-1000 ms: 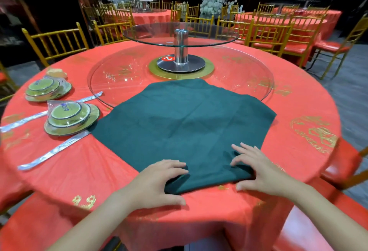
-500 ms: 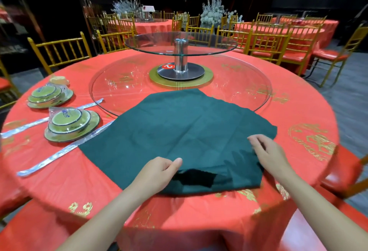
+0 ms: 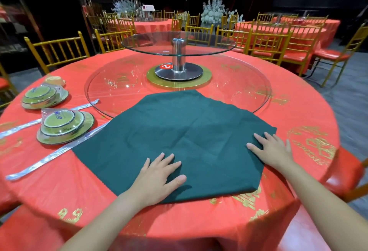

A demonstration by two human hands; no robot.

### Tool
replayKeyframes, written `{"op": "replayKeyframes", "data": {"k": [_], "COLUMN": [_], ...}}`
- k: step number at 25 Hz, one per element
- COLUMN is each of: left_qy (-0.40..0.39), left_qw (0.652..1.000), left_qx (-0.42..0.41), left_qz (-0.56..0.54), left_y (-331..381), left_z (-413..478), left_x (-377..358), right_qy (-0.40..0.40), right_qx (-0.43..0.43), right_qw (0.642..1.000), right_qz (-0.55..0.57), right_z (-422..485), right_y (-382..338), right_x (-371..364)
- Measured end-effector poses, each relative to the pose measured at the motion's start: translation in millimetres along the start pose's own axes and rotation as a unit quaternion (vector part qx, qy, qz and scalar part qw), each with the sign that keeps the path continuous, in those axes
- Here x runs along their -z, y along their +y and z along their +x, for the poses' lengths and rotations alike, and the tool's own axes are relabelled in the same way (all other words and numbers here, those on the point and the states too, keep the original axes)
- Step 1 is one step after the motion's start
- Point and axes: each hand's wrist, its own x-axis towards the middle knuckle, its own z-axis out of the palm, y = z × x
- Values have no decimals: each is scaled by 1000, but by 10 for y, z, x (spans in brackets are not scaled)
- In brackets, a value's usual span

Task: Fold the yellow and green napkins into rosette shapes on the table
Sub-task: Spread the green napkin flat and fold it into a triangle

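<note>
1 green napkin (image 3: 179, 131) under left hand (image 3: 157, 177), right hand (image 3: 272, 149); 2 wrapped-looking dish stacks (image 3: 65, 125) (image 3: 44, 96).

The left hand (image 3: 157, 179) and right hand (image 3: 272, 151) are covering patches of the dark green cloth napkin (image 3: 179, 131), which is overlapping the near rim of the round glass turntable (image 3: 229, 91) and part of a long silver foil packet (image 3: 49, 157); both forearms are running off the bottom edge

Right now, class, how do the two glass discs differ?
The upper glass disc is smaller and raised on a metal post; the lower glass disc is wider and sits low over the tablecloth. The green napkin overlaps the lower disc's edge, not the upper's. Both are round and clear.
</note>
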Motion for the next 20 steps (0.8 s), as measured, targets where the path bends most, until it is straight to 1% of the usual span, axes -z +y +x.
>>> {"op": "replayKeyframes", "data": {"k": [1, 2, 3, 4, 5, 7, 9, 11, 13, 15, 17, 18, 20], "left_qy": [2, 6, 13, 21, 29, 31, 22, 9, 3, -1, 2, 12, 59], "left_qw": [1000, 1000, 999, 998, 998, 997, 998, 998, 998, 998, 999, 999, 997], "left_qx": [-2, -2, 0, 2, 4, 2, 0, -2, -14, -32, -45, -49, -41], "left_qz": [14, 30, 45, 57, 64, 68, 66, 62, 55, 50, 29, 14, -11], "left_y": [17, 37, 64, 100, 133, 205, 285, 378, 478, 553, 587, 583, 515], "left_z": [-12, -20, -26, -33, -39, -71, -125, -190, -263, -322, -354, -340, -191], "left_x": [-23, -48, -75, -99, -121, -150, -185, -207, -203, -164, -83, -17, 162], "right_qy": [15, 47, 80, 91, 72, 8, -33, -67, -89, -99, -82, -66, -37], "right_qx": [-12, 3, 44, 97, 138, 170, 158, 131, 128, 147, 178, 190, 200], "right_qw": [1000, 999, 995, 986, 977, 970, 974, 974, 971, 967, 965, 964, 961], "right_qz": [-3, 10, 47, 101, 148, 175, 161, 170, 180, 185, 174, 171, 186], "right_z": [-37, -93, -178, -311, -493, -847, -1017, -1050, -1052, -1073, -1112, -1127, -1124], "right_y": [-69, -177, -321, -489, -659, -909, -984, -969, -903, -816, -744, -721, -716], "right_x": [41, 82, 119, 148, 161, 129, 85, 124, 202, 269, 298, 301, 288]}}
